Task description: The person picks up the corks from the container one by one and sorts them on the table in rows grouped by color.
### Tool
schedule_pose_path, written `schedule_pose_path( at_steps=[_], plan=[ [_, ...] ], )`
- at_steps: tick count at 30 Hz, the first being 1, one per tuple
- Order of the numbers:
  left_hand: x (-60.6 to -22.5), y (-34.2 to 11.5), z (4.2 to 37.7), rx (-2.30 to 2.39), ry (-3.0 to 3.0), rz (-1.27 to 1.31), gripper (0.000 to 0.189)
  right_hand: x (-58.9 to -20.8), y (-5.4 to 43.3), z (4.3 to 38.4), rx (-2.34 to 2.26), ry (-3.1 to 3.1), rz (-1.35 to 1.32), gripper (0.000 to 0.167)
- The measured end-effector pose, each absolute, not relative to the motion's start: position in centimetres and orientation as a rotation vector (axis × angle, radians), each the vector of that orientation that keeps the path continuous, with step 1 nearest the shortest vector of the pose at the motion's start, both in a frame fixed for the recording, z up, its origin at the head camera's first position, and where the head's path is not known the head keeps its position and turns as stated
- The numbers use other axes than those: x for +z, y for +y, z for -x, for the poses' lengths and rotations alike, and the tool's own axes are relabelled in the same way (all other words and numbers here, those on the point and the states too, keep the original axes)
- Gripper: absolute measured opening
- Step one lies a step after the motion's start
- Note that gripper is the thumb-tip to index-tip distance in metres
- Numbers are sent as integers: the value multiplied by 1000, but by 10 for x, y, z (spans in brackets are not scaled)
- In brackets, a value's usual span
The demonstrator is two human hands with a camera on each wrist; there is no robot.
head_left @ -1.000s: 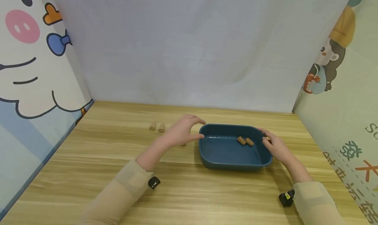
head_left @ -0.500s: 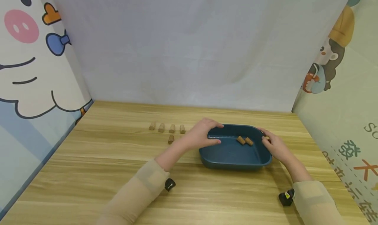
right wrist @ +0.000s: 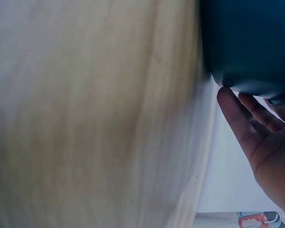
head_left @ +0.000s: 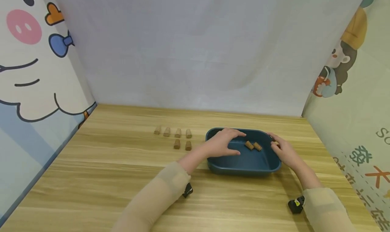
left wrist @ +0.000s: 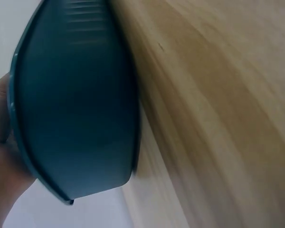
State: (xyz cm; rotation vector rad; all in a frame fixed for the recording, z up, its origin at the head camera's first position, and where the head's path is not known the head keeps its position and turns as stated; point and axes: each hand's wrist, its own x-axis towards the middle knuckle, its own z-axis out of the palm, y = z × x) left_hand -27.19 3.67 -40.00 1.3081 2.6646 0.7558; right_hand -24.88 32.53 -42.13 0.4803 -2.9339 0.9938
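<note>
A dark blue rectangular plastic basin (head_left: 243,166) sits on the wooden table, with two cork stoppers (head_left: 253,146) lying inside near its far right. My left hand (head_left: 221,144) reaches across the left rim and hovers over the inside, thumb and fingers spread apart, holding nothing. In the left wrist view the basin (left wrist: 76,109) hides part of that hand. At the right end my right hand (head_left: 284,151) holds the rim, thumb on the inner side and fingers outside. The right wrist view has those fingers (right wrist: 247,121) against the outer wall.
Several more cork stoppers (head_left: 178,133) stand on the table left of the basin, in a back row and a shorter front pair. A pale curtain (head_left: 195,52) closes off the table's back edge. Printed cloths flank both sides.
My left hand has moved right, from the basin's left rim to over its inside, uncovering corks on the table. The right hand and the basin stay in place.
</note>
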Motion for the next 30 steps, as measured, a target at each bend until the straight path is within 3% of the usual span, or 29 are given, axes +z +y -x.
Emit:
schedule_pose_path(
  at_steps=[30],
  plan=[
    [-424, 77, 300, 470, 2561, -1314, 79, -424, 328, 250, 1009, -2946, -482, 46]
  ],
)
